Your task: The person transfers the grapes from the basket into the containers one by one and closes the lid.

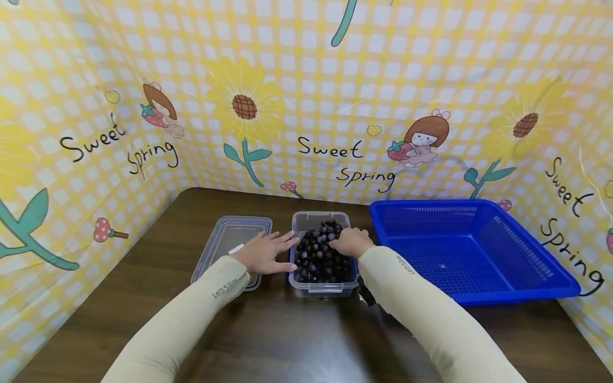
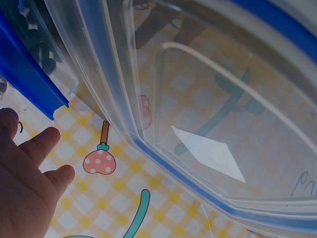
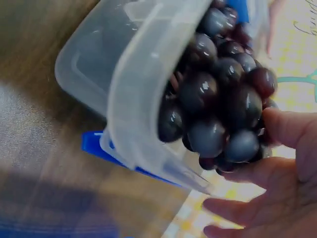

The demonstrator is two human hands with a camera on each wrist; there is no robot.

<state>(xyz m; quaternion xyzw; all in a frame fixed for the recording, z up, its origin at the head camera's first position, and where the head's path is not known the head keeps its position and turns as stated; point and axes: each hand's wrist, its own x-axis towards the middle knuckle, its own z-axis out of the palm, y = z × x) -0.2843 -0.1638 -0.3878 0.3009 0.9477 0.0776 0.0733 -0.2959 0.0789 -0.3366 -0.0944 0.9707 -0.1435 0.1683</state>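
A clear plastic lid (image 1: pixel 230 244) lies flat on the dark wooden table (image 1: pixel 297 340) at the left. The left hand (image 1: pixel 265 254) rests on the lid with fingers straight and spread, reaching to the near wall of the clear plastic container (image 1: pixel 322 287) just beside it. That container holds dark grapes (image 1: pixel 318 255). The right hand (image 1: pixel 351 242) lies on the grapes, fingers curled round a bunch. At the right stands a blue plastic basket (image 1: pixel 522 266).
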